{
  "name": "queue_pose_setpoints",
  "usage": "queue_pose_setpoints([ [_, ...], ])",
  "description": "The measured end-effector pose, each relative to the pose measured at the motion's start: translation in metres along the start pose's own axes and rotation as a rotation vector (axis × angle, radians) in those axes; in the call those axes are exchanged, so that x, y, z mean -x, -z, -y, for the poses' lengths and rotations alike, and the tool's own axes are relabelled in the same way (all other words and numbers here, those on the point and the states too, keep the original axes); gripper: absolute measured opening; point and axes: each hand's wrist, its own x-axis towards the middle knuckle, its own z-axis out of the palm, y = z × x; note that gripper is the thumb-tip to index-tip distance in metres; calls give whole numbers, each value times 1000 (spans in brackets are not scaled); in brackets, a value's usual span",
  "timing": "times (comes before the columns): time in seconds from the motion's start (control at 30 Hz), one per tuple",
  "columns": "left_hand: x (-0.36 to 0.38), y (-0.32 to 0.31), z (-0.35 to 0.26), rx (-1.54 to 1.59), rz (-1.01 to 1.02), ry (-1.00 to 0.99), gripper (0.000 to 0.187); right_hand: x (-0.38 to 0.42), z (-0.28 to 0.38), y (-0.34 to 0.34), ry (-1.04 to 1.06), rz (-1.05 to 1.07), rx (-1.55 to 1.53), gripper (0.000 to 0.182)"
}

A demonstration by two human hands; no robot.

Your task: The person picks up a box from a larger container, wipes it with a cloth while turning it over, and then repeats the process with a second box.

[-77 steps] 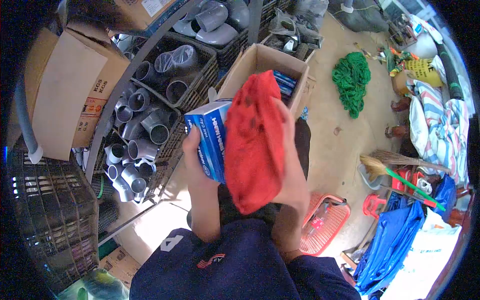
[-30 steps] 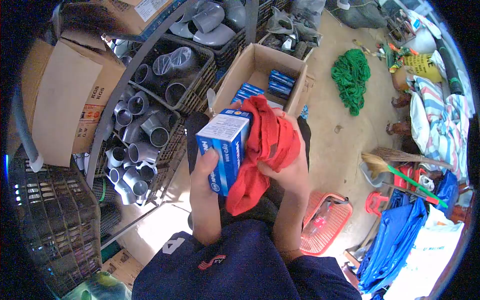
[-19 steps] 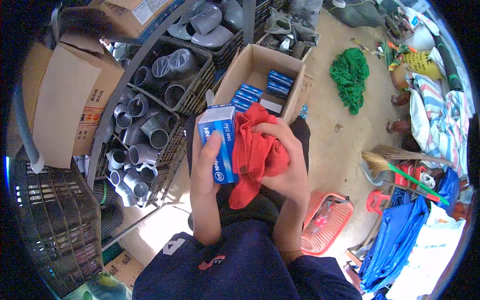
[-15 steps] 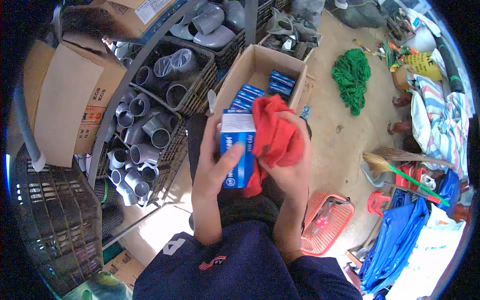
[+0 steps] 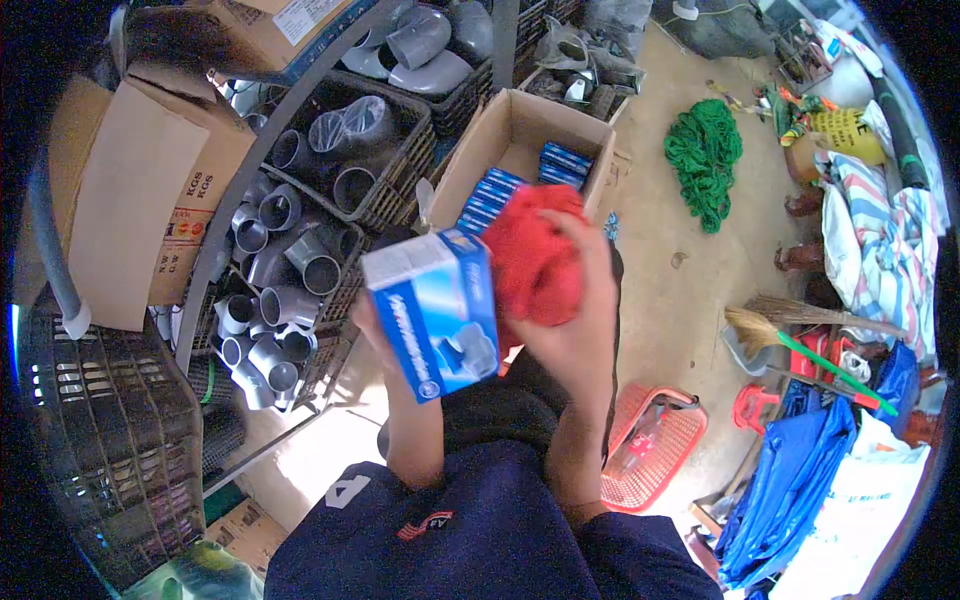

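Note:
A blue and white printed box [image 5: 432, 315] is held up in front of me, tilted, by my left hand [image 5: 372, 322]. Most of that hand is hidden behind the box. My right hand [image 5: 580, 325] is wrapped round a bunched red cloth [image 5: 538, 255], which lies close to the right side of the box. Just beyond, an open cardboard carton [image 5: 520, 120] holds several similar blue boxes [image 5: 490, 200] standing in rows.
Crates [image 5: 385, 190] of grey pipe fittings [image 5: 300, 265] fill the shelf on the left. A red plastic basket [image 5: 655, 450] stands on the floor to the right. Farther off lie a green net [image 5: 703, 160], a broom [image 5: 755, 325] and blue tarps [image 5: 790, 490].
The box has moved left and turned, so its large printed face now shows. My right hand with the red cloth has shifted slightly left.

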Motion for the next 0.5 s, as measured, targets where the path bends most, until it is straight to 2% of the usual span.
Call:
queue_pose_setpoints([
  [0.03,3,31,7,10,73,-5,85,1,13,1,2,113,161,69],
  [0.07,1,32,3,-49,74,108,78,0,18,1,-27,147,173,72],
  [0.13,11,30,5,-50,35,121,76,1,18,3,-61,180,185,75],
  [0.2,12,-11,0,-22,16,126,75,2,11,6,-12,274,171,89],
  [0.27,14,-38,-5,45,47,142,73,2,13,13,19,342,130,95],
  [0.37,14,-53,-10,221,198,197,71,4,17,24,47,455,10,105],
  [0.4,23,-78,-9,-487,-221,181,74,4,17,26,48,498,-66,110],
  [0.43,22,-57,-9,-513,-86,230,82,4,17,26,49,496,-65,110],
  [0.5,20,-91,3,-602,-53,116,84,1,14,24,32,513,-142,118],
])
